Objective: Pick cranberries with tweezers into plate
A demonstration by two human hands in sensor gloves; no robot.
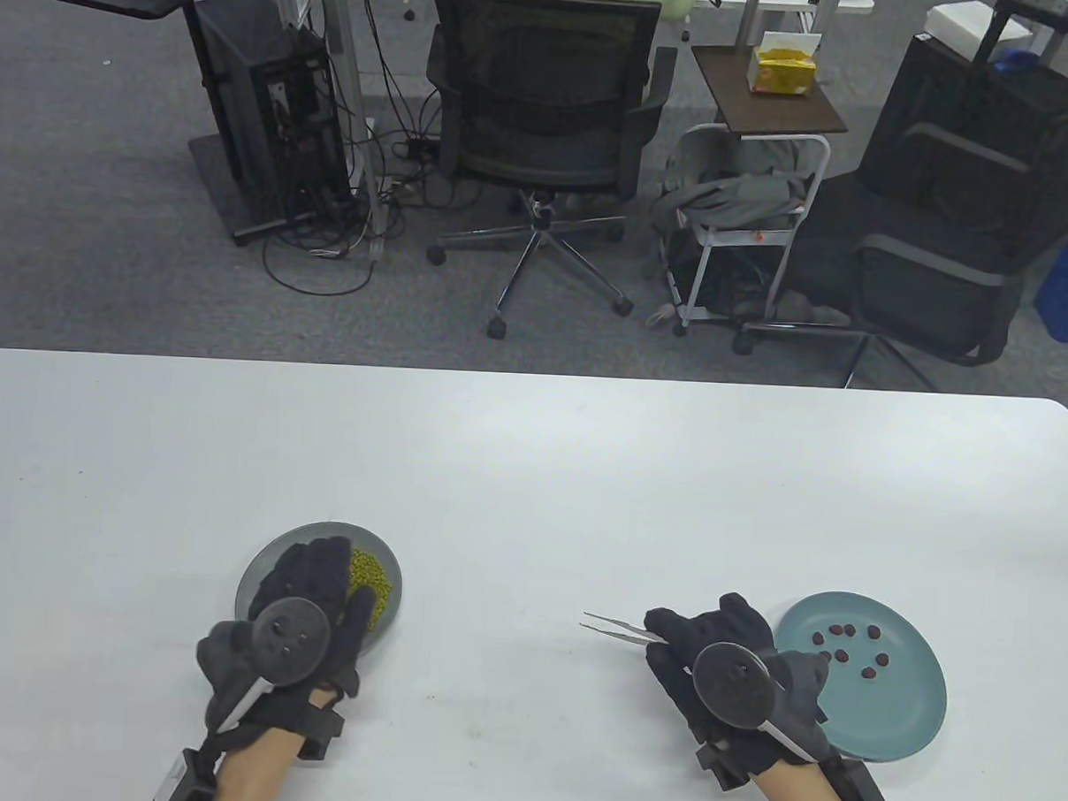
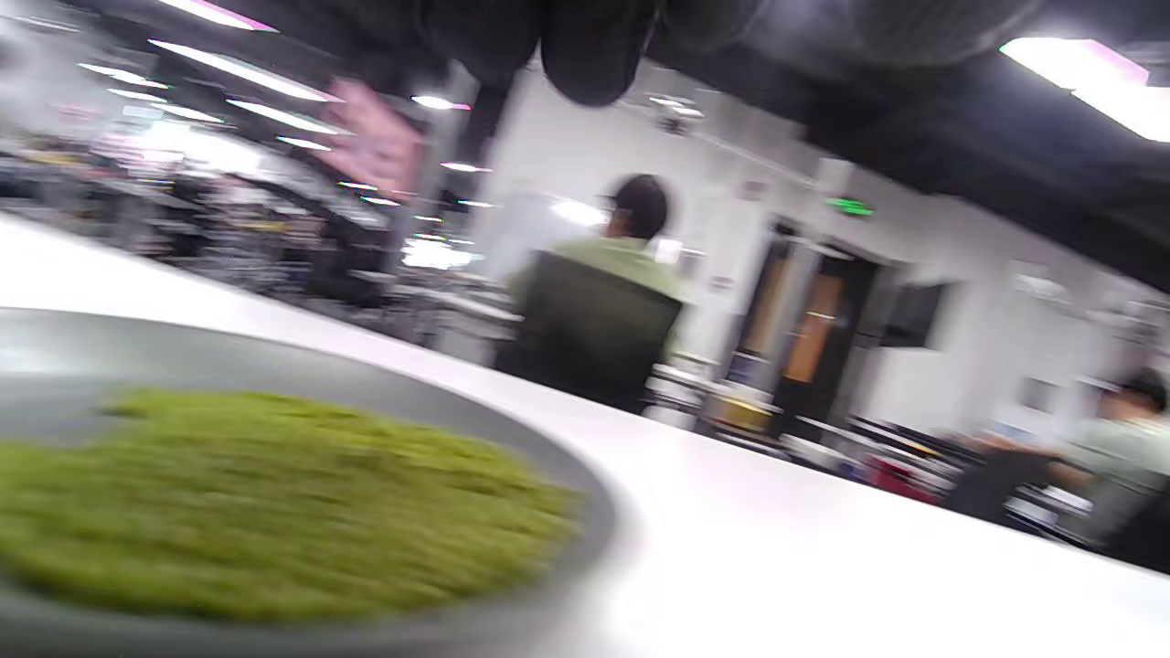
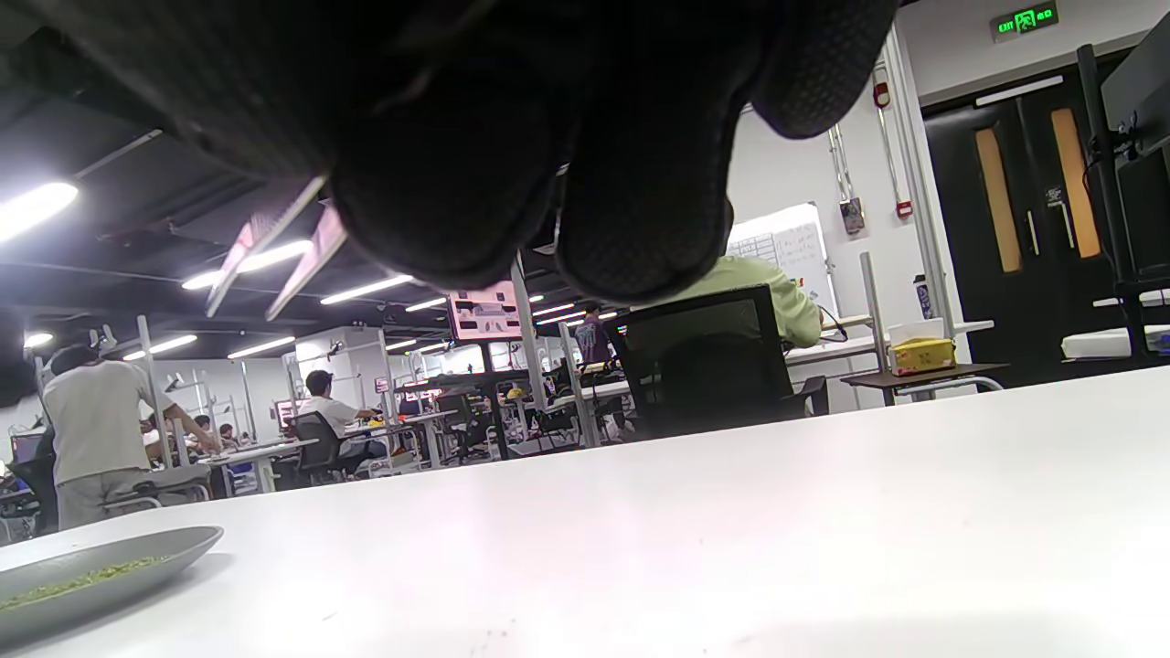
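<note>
My right hand [image 1: 709, 647] grips metal tweezers [image 1: 617, 630] whose empty tips point left, just above the table. The tweezers also show in the right wrist view [image 3: 274, 242] under my gloved fingers [image 3: 548, 137]. To the right of that hand lies a teal plate [image 1: 901, 709] with several dark red cranberries [image 1: 846, 649]. My left hand [image 1: 313, 586] rests flat over a grey plate [image 1: 256, 574] holding green beans [image 1: 371, 579]. In the left wrist view the grey plate [image 2: 567, 475] and the beans [image 2: 274, 503] are blurred and close.
The white table [image 1: 531, 471] reaches to the far edge at mid-frame. Beyond it stand an office chair [image 1: 546, 127], a small side table [image 1: 764, 88] with a yellow box, and a computer tower [image 1: 264, 105].
</note>
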